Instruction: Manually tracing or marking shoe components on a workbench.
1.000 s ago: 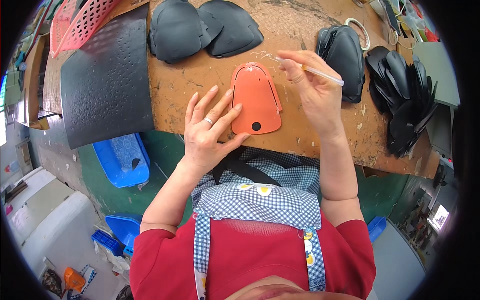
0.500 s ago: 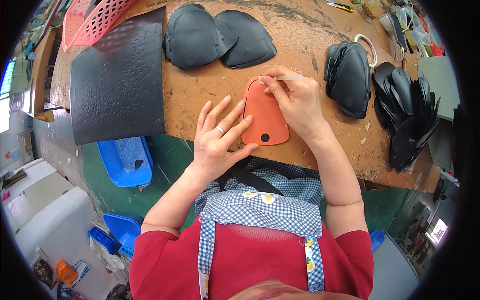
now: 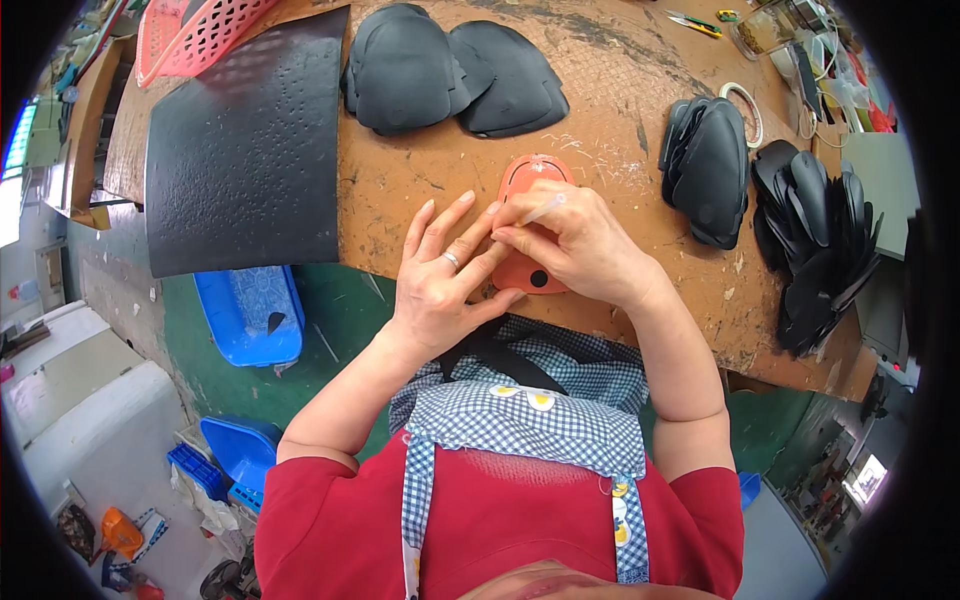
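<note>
An orange rounded template lies on the workbench in front of me. It has a dark curved slot near its far edge and a round black spot at its near end. My left hand rests along its left side with fingers spread and a ring on one finger. In my right hand is a slim whitish translucent pen, pinched between thumb and fingers. The pen's tip is hidden by my fingers, close to the left fingertips at the template's left edge. My right hand covers the template's middle.
Stacks of black cut pieces lie at the far side, with more black pieces at the right beside a tape roll. A black sheet overhangs the bench's left edge. Scissors lie far right; a pink basket stands far left.
My right hand with the pen has moved from the template's far end toward me and left, to its left edge. My left hand has stayed nearly in place.
</note>
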A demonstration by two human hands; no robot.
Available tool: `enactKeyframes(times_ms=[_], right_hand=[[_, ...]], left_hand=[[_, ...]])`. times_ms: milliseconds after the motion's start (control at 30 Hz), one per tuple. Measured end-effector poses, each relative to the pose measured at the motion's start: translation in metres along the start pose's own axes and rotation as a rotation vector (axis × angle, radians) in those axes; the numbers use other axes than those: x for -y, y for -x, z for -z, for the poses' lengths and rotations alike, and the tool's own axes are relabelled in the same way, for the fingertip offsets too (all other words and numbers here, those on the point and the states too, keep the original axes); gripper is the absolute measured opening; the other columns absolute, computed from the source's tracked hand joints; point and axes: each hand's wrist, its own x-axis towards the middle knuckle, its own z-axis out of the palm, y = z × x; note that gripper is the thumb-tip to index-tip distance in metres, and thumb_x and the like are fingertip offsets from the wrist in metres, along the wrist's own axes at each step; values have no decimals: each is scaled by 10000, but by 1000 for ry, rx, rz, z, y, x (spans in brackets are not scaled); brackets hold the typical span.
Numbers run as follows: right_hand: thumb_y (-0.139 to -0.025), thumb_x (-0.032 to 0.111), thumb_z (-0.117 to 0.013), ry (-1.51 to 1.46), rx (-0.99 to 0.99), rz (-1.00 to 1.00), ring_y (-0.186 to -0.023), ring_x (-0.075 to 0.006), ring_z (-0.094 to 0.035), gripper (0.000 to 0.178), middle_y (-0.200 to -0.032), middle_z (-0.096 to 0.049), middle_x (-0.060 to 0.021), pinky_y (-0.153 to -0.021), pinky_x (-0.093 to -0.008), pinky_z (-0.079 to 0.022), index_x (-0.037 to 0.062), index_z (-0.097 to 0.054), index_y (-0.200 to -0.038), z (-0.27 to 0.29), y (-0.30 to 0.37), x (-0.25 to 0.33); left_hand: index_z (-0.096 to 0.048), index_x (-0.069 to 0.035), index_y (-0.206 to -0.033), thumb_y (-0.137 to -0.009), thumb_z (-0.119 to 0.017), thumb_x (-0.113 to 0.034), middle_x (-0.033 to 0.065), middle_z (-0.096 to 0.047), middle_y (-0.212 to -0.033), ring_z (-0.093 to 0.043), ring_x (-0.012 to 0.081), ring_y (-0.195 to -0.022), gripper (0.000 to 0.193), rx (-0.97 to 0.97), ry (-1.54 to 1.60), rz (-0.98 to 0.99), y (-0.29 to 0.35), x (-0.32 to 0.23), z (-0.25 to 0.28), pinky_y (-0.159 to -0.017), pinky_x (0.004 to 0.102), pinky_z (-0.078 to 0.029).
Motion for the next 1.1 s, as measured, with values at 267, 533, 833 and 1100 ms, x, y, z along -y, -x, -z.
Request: enactKeyframes(times_ms=[267, 533, 833, 1100], right_hand=[[-943, 121, -704, -21, -145, -125, -751, -392, -723, 84, -828, -716, -192, -653, -443, -569, 41, -713, -967, 12, -11, -2], [-961, 162, -711, 65, -126, -6, -772, -382, -715, 144, -854, -721, -161, -687, -450, -573, 22, -690, -942, 6, -14, -2], [-995, 87, -691, 12, -485, -160, -694, -232, -768, 86, -767, -736, -146, -614, -338, -576, 13, -716, -961, 3, -7, -14], [-1002, 68, -679, 39, -488, -321, -664, -212, -759, 83, -786, -737, -151, -604, -326, -578, -5, -711, -981, 9, 20, 5]], left_hand=[[-772, -141, -1263, -714, -925, -313, 95, -666, -1454, -518, 347, -1447, 596, -8, 5, 6, -4, -2, 1, -1232, 561, -312], [-761, -131, -1281, -711, -930, -294, 88, -661, -1469, -518, 350, -1450, 616, -8, 0, -5, -3, -1, 0, -1235, 558, -308], [-756, -155, -1299, -735, -916, -299, 88, -650, -1483, -508, 342, -1455, 603, 21, -3, 9, -4, -4, 2, -1228, 557, -315], [-755, -159, -1302, -727, -917, -298, 84, -651, -1478, -514, 341, -1448, 614, 23, -21, 5, -8, 4, 4, -1231, 559, -314]])
